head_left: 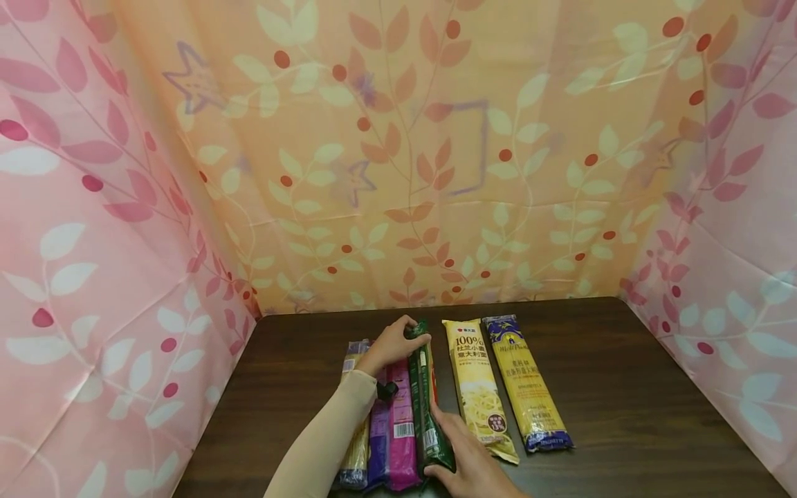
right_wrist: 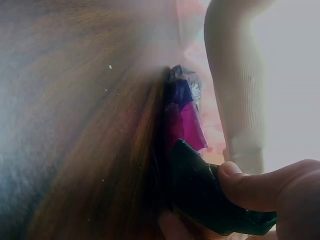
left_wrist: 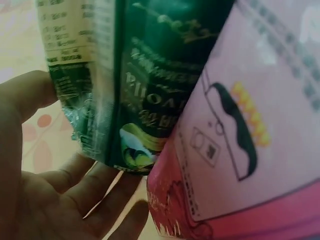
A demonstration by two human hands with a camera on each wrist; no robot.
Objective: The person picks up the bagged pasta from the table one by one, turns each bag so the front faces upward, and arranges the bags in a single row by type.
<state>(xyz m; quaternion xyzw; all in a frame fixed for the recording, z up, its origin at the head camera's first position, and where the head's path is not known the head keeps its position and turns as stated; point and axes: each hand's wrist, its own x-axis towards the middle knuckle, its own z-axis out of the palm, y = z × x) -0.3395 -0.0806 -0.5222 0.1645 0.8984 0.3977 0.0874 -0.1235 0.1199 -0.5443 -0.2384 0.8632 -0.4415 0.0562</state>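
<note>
A long green pasta packet (head_left: 426, 408) stands between my two hands on the dark table, next to a pink packet (head_left: 403, 415). My left hand (head_left: 394, 347) holds its far end, thumb on one side and fingers on the other. In the left wrist view, that hand (left_wrist: 65, 195) curls about the end of the green packet (left_wrist: 150, 75), with the pink packet (left_wrist: 240, 125) close beside it. My right hand (head_left: 468, 453) pinches the near end. The right wrist view shows the thumb of the right hand (right_wrist: 270, 190) pressed on the green wrapper (right_wrist: 200, 195).
Left of the pink packet lie a purple packet (head_left: 378, 446) and a yellowish packet (head_left: 356, 453), side by side. To the right are a pale yellow pasta packet (head_left: 476, 380) and a yellow-and-blue spaghetti packet (head_left: 529, 387). Patterned curtains (head_left: 398, 173) surround the wooden table (head_left: 629, 394).
</note>
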